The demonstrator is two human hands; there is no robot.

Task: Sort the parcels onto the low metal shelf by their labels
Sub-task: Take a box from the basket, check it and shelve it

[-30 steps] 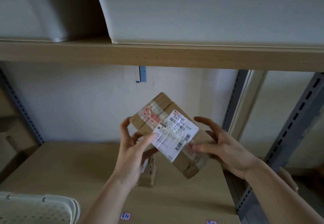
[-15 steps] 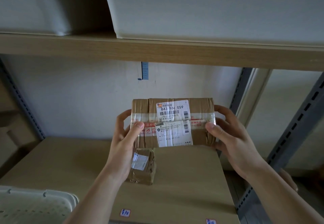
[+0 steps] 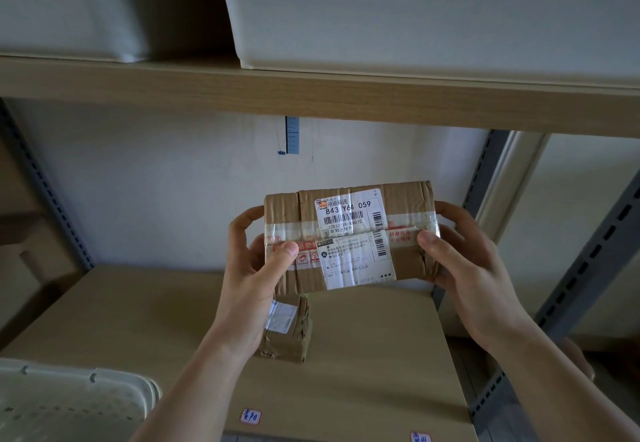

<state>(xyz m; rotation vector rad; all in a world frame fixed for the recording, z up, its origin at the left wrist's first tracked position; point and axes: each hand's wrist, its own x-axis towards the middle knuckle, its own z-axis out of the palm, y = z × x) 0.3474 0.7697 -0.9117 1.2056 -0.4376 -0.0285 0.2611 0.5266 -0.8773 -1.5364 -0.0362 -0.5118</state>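
Note:
A brown cardboard parcel (image 3: 405,206) wrapped in clear tape hangs level above the shelf board (image 3: 363,348), its white label with "843 Y64 059" facing me. My left hand (image 3: 252,268) grips its left end, thumb on the front. At the other end my right hand (image 3: 460,261) holds it the same way. A smaller taped parcel (image 3: 291,334) rests on the board just below, partly hidden by my left wrist. Two small handwritten tags, one (image 3: 250,416) and another (image 3: 420,437), are stuck on the board's front edge.
A white perforated plastic basket (image 3: 69,403) sits at the lower left. Large white bins (image 3: 415,12) fill the wooden shelf above. Grey slotted metal uprights (image 3: 588,261) stand at the right and far left. Cardboard boxes (image 3: 31,268) stand beyond the left upright.
The parcel turned from tilted to level with the label upright. Both hands shifted to its ends and now hold it steady, slightly closer to me.

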